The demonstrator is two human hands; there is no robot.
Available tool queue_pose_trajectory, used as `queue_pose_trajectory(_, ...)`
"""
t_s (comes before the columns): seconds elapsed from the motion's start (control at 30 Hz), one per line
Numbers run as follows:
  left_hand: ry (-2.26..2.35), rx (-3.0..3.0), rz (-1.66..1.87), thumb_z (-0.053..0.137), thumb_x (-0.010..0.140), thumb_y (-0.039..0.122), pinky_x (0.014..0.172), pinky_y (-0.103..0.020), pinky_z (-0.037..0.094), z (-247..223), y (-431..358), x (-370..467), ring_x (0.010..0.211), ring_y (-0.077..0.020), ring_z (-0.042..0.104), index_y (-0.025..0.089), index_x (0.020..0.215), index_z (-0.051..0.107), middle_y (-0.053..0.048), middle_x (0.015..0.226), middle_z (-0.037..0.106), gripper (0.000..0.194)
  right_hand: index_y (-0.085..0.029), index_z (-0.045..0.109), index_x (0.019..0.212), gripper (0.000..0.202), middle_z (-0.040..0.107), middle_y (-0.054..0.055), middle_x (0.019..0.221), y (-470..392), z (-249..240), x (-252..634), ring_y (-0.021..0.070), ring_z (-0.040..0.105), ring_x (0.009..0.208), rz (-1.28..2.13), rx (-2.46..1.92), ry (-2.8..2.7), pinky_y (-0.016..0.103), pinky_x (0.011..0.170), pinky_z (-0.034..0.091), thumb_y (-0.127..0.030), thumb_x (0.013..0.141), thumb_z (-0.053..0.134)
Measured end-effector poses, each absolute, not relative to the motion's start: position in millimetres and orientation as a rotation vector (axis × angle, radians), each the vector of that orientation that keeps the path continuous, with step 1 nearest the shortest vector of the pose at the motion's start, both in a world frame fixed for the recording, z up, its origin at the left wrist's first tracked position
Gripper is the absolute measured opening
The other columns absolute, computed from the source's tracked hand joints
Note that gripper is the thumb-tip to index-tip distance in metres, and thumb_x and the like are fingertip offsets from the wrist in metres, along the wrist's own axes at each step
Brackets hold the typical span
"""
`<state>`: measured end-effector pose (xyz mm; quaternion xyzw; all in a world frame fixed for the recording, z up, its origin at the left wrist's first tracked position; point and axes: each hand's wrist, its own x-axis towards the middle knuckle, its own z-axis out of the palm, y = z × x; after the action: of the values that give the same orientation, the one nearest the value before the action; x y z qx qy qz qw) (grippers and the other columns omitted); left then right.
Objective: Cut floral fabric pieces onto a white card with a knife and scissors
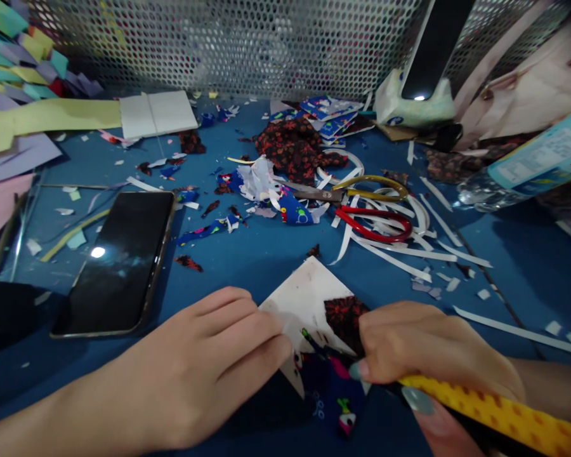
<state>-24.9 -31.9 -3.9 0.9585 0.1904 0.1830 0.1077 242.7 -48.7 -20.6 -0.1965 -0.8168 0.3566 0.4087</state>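
Note:
A white card (295,292) lies tilted, one corner pointing away from me. Dark floral fabric (345,314) covers its right side, and blue printed fabric (330,381) lies over its near part. My left hand (209,368) has its fingers bent together over the card's left edge; the fingertips are hidden. My right hand (413,343) is closed at the right corner, its grey-nailed digit at the blue fabric. A yellow item with brown spots (504,406) runs below that hand; its kind is unclear. Another grey-nailed digit (423,403) shows under it; whose it is, I cannot tell.
Scissors (371,206) with yellow and red handles lie among white paper strips (404,260) and fabric scraps (290,149). A phone (118,266) lies left. A water bottle (528,165) leans in from the right. Perforated metal (228,44) stands behind.

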Motion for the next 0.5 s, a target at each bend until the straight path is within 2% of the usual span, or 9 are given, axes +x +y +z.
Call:
queue_pose_trajectory(0.07, 0.552, 2.823, 0.546, 0.033, 0.105, 0.014, 0.091, -0.035, 0.047, -3.4, -31.4, -24.5, 0.088, -0.0172, 0.056, 0.012, 0.109, 0.063, -0.004, 0.104, 0.065, 0.03, -0.019, 0.059, 0.093, 0.026, 0.054, -0.001, 0.057, -57.9, -16.1, 239.1, 0.0136, 0.049, 0.044, 0.795, -0.662, -1.959, 0.03, 0.045, 0.04, -0.033, 0.099, 0.037)
queue_pose_trajectory(0.13, 0.536, 2.828, 0.538, 0.034, 0.105, 0.013, 0.09, -0.036, 0.047, -4.1, -31.1, -24.6, 0.087, -0.0181, 0.056, 0.011, 0.109, 0.063, -0.006, 0.104, 0.065, 0.029, -0.022, 0.059, 0.086, 0.028, 0.055, -0.001, 0.056, -68.2, -10.3, 235.9, 0.0161, 0.055, 0.048, 0.637, -0.943, -1.82, 0.033, 0.052, 0.045, -0.039, 0.101, 0.041)
queue_pose_trajectory(0.2, 0.532, 2.815, 0.516, 0.041, 0.103, 0.013, 0.09, -0.037, 0.045, -6.6, -31.1, -25.7, 0.087, -0.0186, 0.054, 0.011, 0.109, 0.062, -0.006, 0.105, 0.064, 0.023, -0.024, 0.06, 0.083, 0.025, 0.057, -0.001, 0.055, -74.9, -5.7, 234.1, 0.0171, 0.061, 0.053, 0.659, -1.009, -1.86, 0.032, 0.055, 0.048, -0.04, 0.099, 0.05)
queue_pose_trajectory(0.33, 0.538, 2.773, 0.491, 0.051, 0.099, 0.011, 0.095, -0.036, 0.041, -12.9, -32.1, -28.4, 0.087, -0.0171, 0.05, 0.012, 0.11, 0.062, -0.005, 0.108, 0.063, 0.015, -0.023, 0.061, 0.084, 0.028, 0.06, 0.0, 0.055, -70.8, -8.5, 234.0, 0.0178, 0.063, 0.053, 0.66, -0.888, -1.847, 0.033, 0.056, 0.05, -0.038, 0.1, 0.044)
queue_pose_trajectory(0.5, 0.539, 2.766, 0.511, 0.05, 0.099, 0.011, 0.093, -0.035, 0.039, -13.1, -32.6, -27.9, 0.086, -0.0171, 0.049, 0.012, 0.11, 0.061, -0.005, 0.107, 0.063, 0.016, -0.022, 0.059, 0.09, 0.021, 0.055, -0.002, 0.052, -55.4, -21.0, 238.3, 0.015, 0.05, 0.04, 0.676, -0.596, -1.952, 0.031, 0.043, 0.04, -0.032, 0.096, 0.042)
